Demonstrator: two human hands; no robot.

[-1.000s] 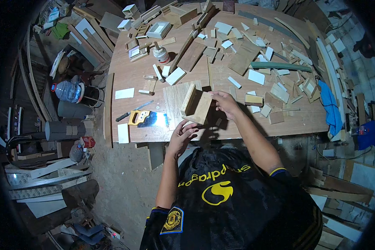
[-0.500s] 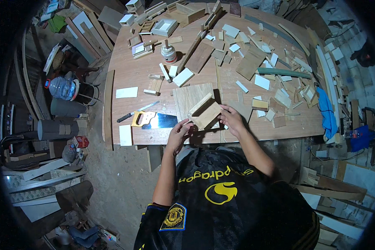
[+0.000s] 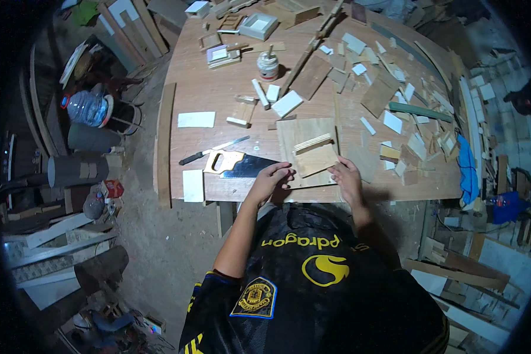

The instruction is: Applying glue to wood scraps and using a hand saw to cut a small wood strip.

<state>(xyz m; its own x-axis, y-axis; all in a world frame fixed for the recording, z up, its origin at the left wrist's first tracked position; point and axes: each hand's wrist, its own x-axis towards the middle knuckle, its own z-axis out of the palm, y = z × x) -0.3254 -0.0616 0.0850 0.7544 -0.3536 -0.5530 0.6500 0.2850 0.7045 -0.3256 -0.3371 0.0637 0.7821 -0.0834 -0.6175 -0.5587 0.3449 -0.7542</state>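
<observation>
On a square plywood board (image 3: 289,134) at the table's near edge lies a small plywood piece (image 3: 314,160) with an upright layered strip along its far side. My right hand (image 3: 346,177) grips its right corner with fingers and thumb. My left hand (image 3: 272,180) is just left of the piece, fingers bent and apart, with nothing visible in them. Left of the board lie a yellow-handled handsaw (image 3: 223,162) and a knife-like tool with a black handle (image 3: 191,157).
The wooden table (image 3: 206,100) holds a jar with a stick (image 3: 268,68), several scattered wood offcuts (image 3: 377,94), a green strip (image 3: 419,111) and a blue cloth (image 3: 467,168). A water bottle (image 3: 88,109) stands on a stool at left; boards (image 3: 65,230) are stacked beside the floor.
The plywood piece has moved away from me and down onto the square board, turning flatter. My left hand has let go of it. The view has shifted slightly.
</observation>
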